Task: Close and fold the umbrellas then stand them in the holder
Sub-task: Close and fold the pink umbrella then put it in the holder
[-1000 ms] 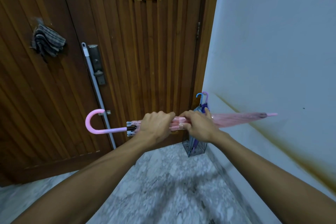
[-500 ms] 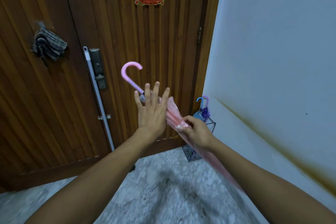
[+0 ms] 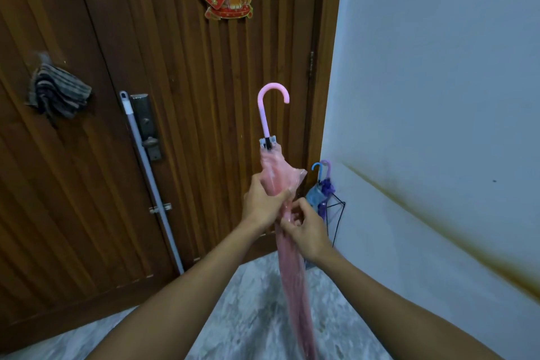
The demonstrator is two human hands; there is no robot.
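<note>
Head view. I held the pink umbrella (image 3: 282, 245) close to upright, handle (image 3: 270, 105) up and tip down past the lower edge of the view; its long axis ran from above my hands to below them, leaning slightly so that the lower end lay toward my right side. My left hand (image 3: 263, 206) was wrapped around the gathered canopy below the rib ends, fingers curled round the bundle. My right hand (image 3: 306, 229), touching the left and just below it, pinched a fold of canopy between thumb and fingertips; whether it had the strap I could not tell. A loose flap of plastic stuck out above my right hand, so I judged the folding not yet finished.

The holder (image 3: 336, 213) stood beyond my right hand, against the wall (image 3: 438, 96) beside the door (image 3: 175, 96), already carrying a blue umbrella (image 3: 315, 193) and a purple umbrella (image 3: 327, 184), handles up. With my umbrella already parallel to these, I judged that the coming move needed a short carry forward and rightward, then a straight lowering. My right hand was the nearer to the holder.
</note>
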